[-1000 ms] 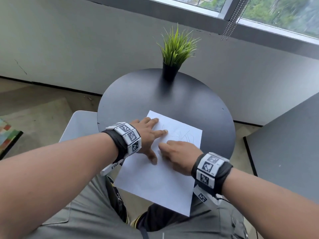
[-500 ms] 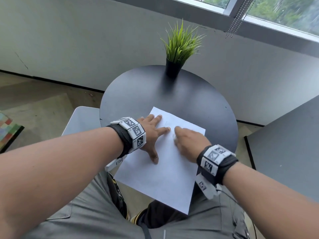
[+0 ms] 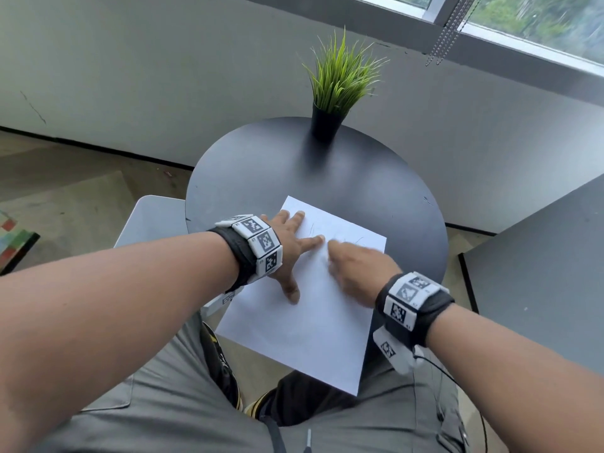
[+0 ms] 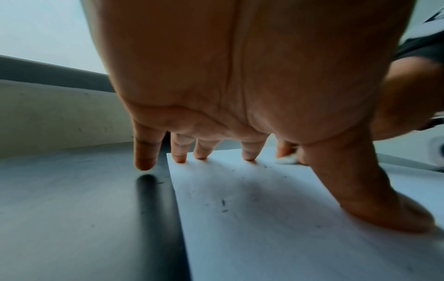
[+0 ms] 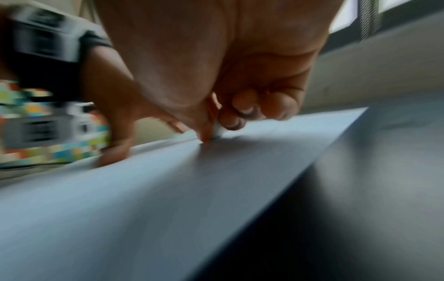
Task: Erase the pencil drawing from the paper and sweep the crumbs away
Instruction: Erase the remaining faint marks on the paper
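Wall (image 3: 163, 76): pale grey, plain, beyond both hands.
Window (image 3: 539, 24): upper right, daylight, greenery outside; bead chain (image 3: 441, 40) hanging.
Floor (image 3: 81, 197): brownish, left of the left hand.
Round table (image 3: 261, 165): dark, matte.
Potted plant (image 3: 336, 89): far edge, upright.
Second surface (image 3: 539, 273): grey, right of the right hand.

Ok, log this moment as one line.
phase: erasing | left hand: flat, pressing paper | right hand: pinching eraser on paper | crumbs: unswept

1. Soft daylight from the window (image 3: 539, 24) behind my desk (image 3: 261, 165) lights everything evenly.
2. My right hand (image 3: 358, 268) smears with motion blur.
3. Wrist views bend wide; my fingers (image 4: 145, 152) cast dark shadows.
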Motion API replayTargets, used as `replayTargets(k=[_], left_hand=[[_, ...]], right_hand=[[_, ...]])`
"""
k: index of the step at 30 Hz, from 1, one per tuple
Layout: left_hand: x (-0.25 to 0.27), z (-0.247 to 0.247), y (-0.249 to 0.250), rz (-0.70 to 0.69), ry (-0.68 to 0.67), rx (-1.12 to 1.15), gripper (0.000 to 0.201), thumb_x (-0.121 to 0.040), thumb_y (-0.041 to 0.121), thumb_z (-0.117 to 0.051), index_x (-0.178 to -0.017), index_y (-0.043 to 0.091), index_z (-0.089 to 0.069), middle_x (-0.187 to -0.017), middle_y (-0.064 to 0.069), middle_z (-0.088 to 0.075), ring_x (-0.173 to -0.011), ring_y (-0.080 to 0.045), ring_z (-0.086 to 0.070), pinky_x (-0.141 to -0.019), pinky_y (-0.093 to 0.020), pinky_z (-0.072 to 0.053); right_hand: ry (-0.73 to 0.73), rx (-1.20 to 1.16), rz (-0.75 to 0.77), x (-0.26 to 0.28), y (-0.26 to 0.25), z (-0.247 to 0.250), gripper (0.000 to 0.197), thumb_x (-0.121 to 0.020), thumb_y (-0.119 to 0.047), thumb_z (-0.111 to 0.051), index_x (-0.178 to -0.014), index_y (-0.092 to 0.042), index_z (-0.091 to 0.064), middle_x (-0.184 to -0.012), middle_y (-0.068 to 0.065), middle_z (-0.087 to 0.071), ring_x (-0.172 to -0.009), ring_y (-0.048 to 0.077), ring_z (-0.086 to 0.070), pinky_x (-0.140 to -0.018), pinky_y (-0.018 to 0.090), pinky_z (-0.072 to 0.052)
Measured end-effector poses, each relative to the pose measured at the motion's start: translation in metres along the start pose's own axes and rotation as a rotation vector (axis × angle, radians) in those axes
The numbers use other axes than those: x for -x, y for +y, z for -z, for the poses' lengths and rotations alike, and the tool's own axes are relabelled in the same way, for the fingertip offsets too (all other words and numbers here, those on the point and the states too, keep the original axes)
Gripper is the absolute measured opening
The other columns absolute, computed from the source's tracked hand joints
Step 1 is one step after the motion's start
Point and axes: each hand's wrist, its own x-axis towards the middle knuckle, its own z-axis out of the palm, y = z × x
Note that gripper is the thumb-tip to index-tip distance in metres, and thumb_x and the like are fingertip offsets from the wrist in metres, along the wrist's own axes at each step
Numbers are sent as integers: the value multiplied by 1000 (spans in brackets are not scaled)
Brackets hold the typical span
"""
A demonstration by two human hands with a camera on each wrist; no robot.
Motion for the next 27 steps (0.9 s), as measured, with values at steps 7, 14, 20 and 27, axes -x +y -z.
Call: replayTargets(k=[7, 14, 20, 27], left_hand=[[0, -2, 1, 1, -2, 7, 131, -54, 84, -74, -152, 54, 7, -165, -13, 19, -152, -39, 9, -118, -62, -19], [0, -2, 4, 8, -3, 1, 130, -54, 85, -73, -152, 56, 8, -165, -15, 20, -152, -40, 10, -116, -64, -20], [-1, -1, 5, 12, -18, 20, 129, -55, 85, -72, -150, 58, 10, -164, -14, 22, -152, -40, 11, -115, -65, -24], [3, 3, 7, 10, -24, 21, 128, -57, 81, -75, -152, 57, 7, -164, -15, 21, -152, -41, 12, -115, -65, -24]], right_hand=[[-94, -56, 163, 18, -25, -8, 8, -98, -27, -41, -104, -22, -40, -101, 3, -57, -94, 31, -57, -74, 40, -46], [-77, -8, 126, 13, -25, -9, 15, -96, -22, -44, -109, -22, -39, -102, 5, -58, -93, 33, -58, -73, 41, -48], [26, -3, -179, -6, 12, 3, 15, -100, -36, -34, -98, -21, -32, -104, 9, -61, -93, 34, -59, -75, 41, -48], [-109, -14, 67, 18, -18, -8, 7, -97, -30, -40, -100, -27, -35, -99, 1, -57, -90, 30, -57, -74, 42, -49]])
